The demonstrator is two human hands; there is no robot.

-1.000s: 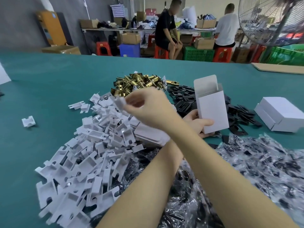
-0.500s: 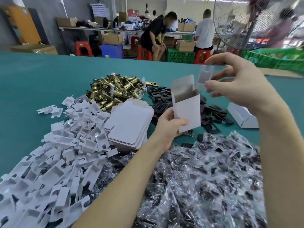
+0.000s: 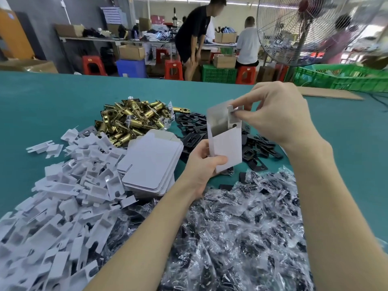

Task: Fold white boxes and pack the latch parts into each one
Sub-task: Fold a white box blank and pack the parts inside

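Note:
My left hand (image 3: 202, 164) grips an upright white box (image 3: 227, 148) by its lower left corner, its top flap open. My right hand (image 3: 273, 114) pinches a white cardboard insert (image 3: 233, 120) that stands partly inside the box's mouth. On the teal table (image 3: 52, 106) lie a heap of brass latch bolts (image 3: 130, 120), a stack of flat white box blanks (image 3: 152, 164), a big pile of white inserts (image 3: 63, 202), black strike plates (image 3: 193, 131) and many clear bags of black parts (image 3: 241, 227).
A large standing fan (image 3: 304, 30) rises at the table's far right, beside green crates (image 3: 340, 78) and a flat cardboard sheet (image 3: 329, 94). Beyond the far edge, people work among red stools (image 3: 92, 65) and cartons.
My right hand carried a white insert from the left pile across to the right and has brought it down into the open box. My left hand keeps holding the box.

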